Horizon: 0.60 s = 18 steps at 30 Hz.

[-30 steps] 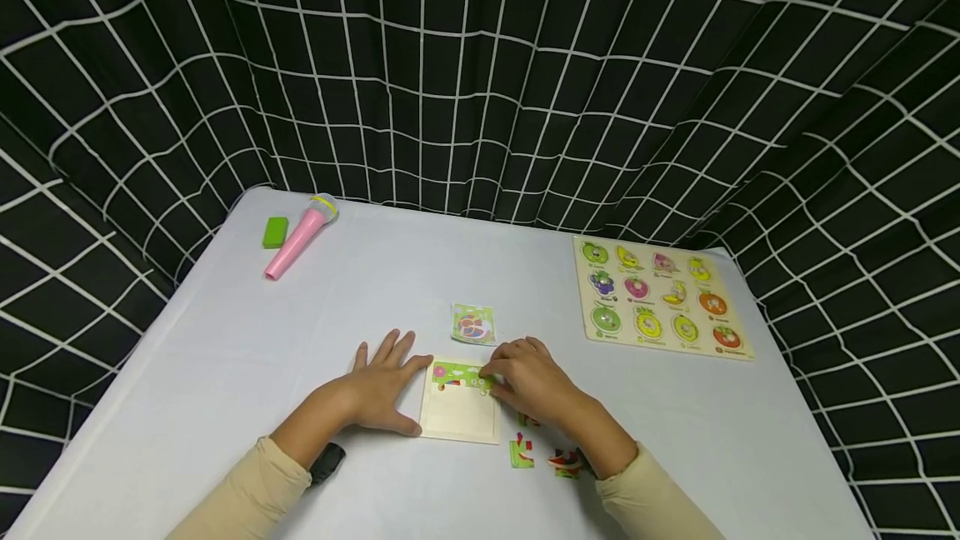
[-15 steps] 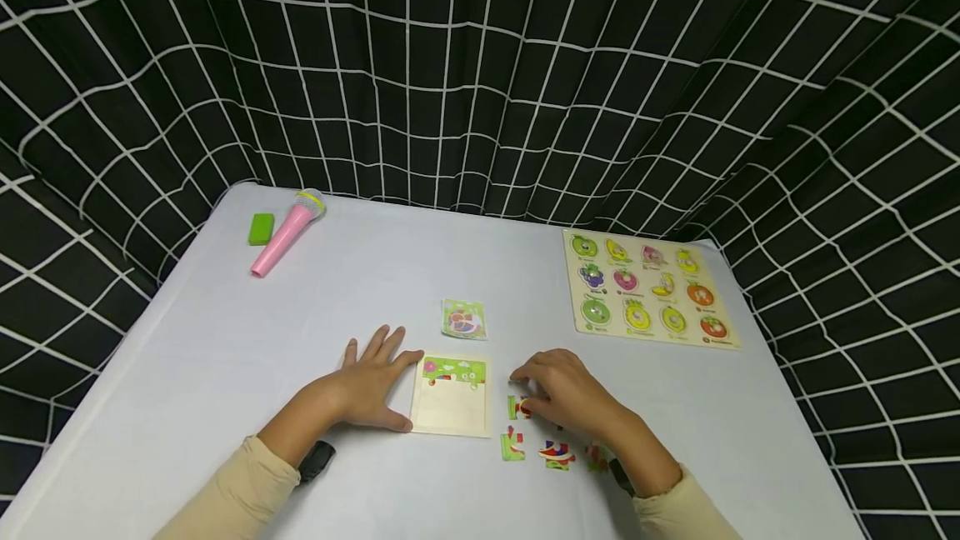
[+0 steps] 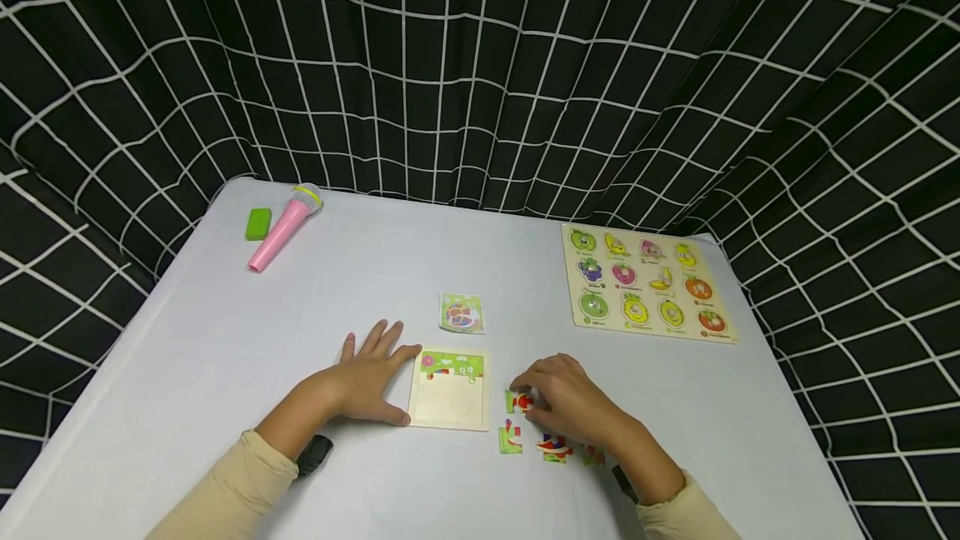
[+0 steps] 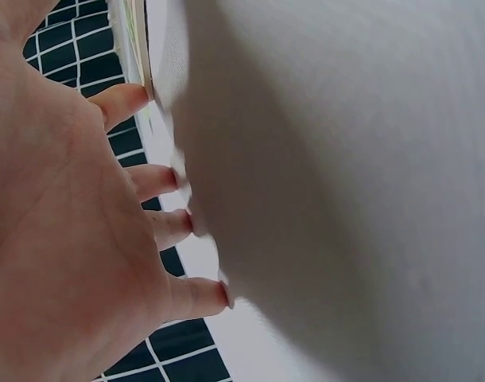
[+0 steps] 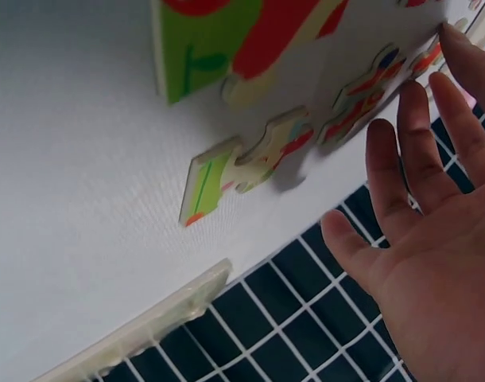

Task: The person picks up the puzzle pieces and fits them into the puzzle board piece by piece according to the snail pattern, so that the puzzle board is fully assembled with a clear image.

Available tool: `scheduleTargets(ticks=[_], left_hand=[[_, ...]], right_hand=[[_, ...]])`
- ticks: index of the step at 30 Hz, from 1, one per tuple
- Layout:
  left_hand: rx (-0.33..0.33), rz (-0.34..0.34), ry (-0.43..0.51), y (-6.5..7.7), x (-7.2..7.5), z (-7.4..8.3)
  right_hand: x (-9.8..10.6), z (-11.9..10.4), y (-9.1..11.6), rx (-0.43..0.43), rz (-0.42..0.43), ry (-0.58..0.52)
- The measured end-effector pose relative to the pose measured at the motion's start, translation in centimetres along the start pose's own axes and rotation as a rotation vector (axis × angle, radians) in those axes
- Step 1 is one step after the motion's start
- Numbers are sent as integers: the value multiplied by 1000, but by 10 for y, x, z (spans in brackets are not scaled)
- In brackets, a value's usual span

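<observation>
In the head view a shallow wooden puzzle tray [image 3: 448, 411] lies mid-table, with green pieces [image 3: 453, 363] fitted along its top row. My left hand [image 3: 367, 377] is spread flat on the cloth, its thumb and index finger touching the tray's left edge. Right of the tray, my right hand [image 3: 570, 398] pinches a green-and-red puzzle piece [image 3: 517, 401] between thumb and index finger, the piece still at table level. Other loose puzzle pieces [image 3: 511, 438] lie below that hand, some partly hidden. The right wrist view shows a nearby puzzle piece [image 5: 250, 159] beside my fingers.
A small picture card [image 3: 461, 313] lies behind the tray. At the back right is a fruit peg board [image 3: 648, 283]. A pink toy microphone [image 3: 281, 232] and a green block [image 3: 258, 224] sit at the back left. Black grid curtains surround the white table.
My right hand has left the tray's top row, moved right and down to the loose pieces, and closed its thumb and index finger on one. The left hand has stayed at the tray.
</observation>
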State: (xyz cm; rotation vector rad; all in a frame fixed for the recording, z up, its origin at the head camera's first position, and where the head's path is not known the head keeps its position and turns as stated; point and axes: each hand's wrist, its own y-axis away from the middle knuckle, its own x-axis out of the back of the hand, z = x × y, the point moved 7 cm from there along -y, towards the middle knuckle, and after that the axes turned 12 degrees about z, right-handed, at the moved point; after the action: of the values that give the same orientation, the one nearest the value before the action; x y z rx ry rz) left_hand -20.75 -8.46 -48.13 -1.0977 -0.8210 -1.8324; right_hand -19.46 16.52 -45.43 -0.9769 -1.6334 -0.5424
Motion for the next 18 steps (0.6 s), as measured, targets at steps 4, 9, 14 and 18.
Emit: scheduleTargets(ticks=[4, 9, 14, 18], left_hand=[[1, 0, 0, 0, 1, -1], [9, -4, 6, 2, 2, -2], [13, -9, 14, 2, 2, -1], [14, -9, 17, 1, 1, 0]], right_hand=[[-2, -2, -1, 7, -3, 9], [0, -6, -6, 25, -3, 23], [7, -12, -12, 56, 21, 29], [10, -22, -21, 91, 39, 25]])
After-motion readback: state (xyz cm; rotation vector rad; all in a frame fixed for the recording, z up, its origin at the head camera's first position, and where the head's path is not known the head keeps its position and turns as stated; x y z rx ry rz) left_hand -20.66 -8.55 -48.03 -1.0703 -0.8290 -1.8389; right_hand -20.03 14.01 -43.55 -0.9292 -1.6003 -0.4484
